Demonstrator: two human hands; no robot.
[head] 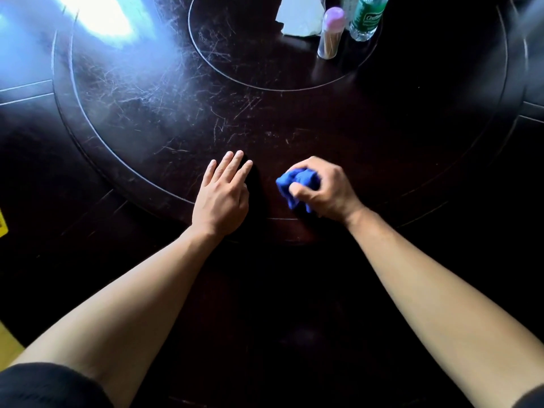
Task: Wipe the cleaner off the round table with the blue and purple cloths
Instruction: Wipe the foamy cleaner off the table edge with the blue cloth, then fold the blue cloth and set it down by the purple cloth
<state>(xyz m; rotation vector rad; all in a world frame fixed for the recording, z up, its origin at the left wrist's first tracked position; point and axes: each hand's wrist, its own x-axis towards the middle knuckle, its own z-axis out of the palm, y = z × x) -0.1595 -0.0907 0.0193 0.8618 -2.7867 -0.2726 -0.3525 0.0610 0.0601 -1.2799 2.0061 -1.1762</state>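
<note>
A dark, scratched round table (141,119) fills the view, with a raised inner disc (250,54) at its centre. My right hand (326,187) is closed around a bunched blue cloth (297,184) and presses it onto the table near the front edge. My left hand (222,192) lies flat on the wood just left of it, fingers spread, holding nothing. No purple cloth is visible. I cannot make out any cleaner on the dark surface.
On the inner disc at the back stand a clear toothpick jar with a pink lid (331,32), a green-labelled plastic bottle (368,16) and a white crumpled paper (300,16). Bright window glare (100,16) lies on the table's far left.
</note>
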